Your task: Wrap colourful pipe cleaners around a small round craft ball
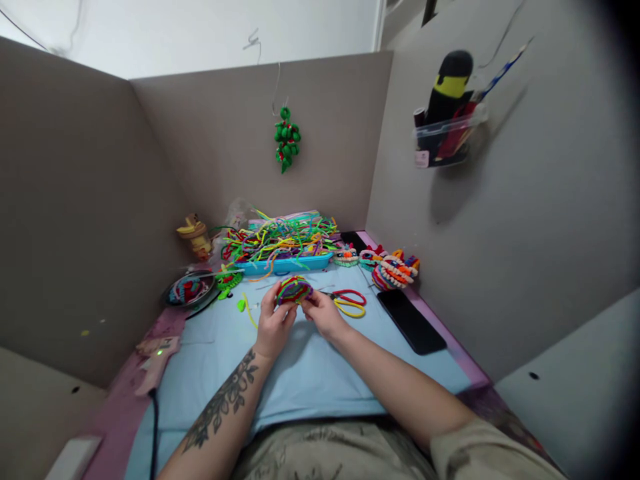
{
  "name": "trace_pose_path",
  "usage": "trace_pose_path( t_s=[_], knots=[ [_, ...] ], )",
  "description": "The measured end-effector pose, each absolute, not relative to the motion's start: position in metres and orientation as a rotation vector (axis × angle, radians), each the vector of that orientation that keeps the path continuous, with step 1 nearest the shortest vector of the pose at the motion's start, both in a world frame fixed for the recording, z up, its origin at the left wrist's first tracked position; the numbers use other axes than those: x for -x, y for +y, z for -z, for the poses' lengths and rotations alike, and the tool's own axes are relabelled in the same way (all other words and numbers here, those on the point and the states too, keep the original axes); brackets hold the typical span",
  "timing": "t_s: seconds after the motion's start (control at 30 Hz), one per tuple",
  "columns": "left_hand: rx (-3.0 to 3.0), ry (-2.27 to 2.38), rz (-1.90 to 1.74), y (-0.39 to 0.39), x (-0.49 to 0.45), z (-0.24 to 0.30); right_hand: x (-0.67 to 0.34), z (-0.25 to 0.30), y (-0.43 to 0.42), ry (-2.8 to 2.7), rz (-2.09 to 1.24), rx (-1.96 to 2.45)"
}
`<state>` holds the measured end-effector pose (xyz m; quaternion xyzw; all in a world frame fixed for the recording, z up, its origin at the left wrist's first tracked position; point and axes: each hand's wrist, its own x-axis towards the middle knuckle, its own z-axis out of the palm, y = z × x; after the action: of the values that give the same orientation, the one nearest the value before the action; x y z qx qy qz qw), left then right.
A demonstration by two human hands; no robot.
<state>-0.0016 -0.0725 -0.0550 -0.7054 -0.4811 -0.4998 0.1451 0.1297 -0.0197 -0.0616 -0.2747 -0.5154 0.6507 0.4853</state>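
Between my two hands is a small round piece of coiled, multicoloured pipe cleaners (pixel 294 289), raised a little above the blue cloth. My left hand (pixel 274 323) grips its left side, thumb toward me. On the right edge, my right hand (pixel 323 313) pinches it with fingers and thumb; some fingertips are hidden behind the piece. Scissors with red and yellow handles (pixel 353 305) lie just beyond my right hand, their blades partly covered. A yellow pipe cleaner (pixel 249 312) and a small bright green bit (pixel 241 305) rest left of my left hand.
Behind is a blue tray (pixel 285 265) heaped with loose pipe cleaners. Finished-looking woven pieces (pixel 394 272) sit at back right, near a black phone (pixel 413 322). On the left are a bowl (pixel 170 301) and a pink glue gun (pixel 156 363) with a cord. Grey partitions enclose the desk.
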Motion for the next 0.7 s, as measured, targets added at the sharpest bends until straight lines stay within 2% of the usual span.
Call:
trace_pose_path(
  t_s=[0.27, 0.57, 0.7],
  knots=[
    [1.994, -1.344, 1.440, -0.074, -0.002, 0.052, -0.129, 0.054, -0.023, -1.099, -1.739, 0.597],
    [2.032, -1.278, 1.348, -0.067, 0.009, 0.060, -0.138, 0.039, -0.027, -1.018, -1.947, 0.732],
    [2.014, -1.219, 1.315, -0.065, 0.009, 0.061, -0.137, 0.040, -0.026, -1.055, -1.915, 0.758]
  ],
)
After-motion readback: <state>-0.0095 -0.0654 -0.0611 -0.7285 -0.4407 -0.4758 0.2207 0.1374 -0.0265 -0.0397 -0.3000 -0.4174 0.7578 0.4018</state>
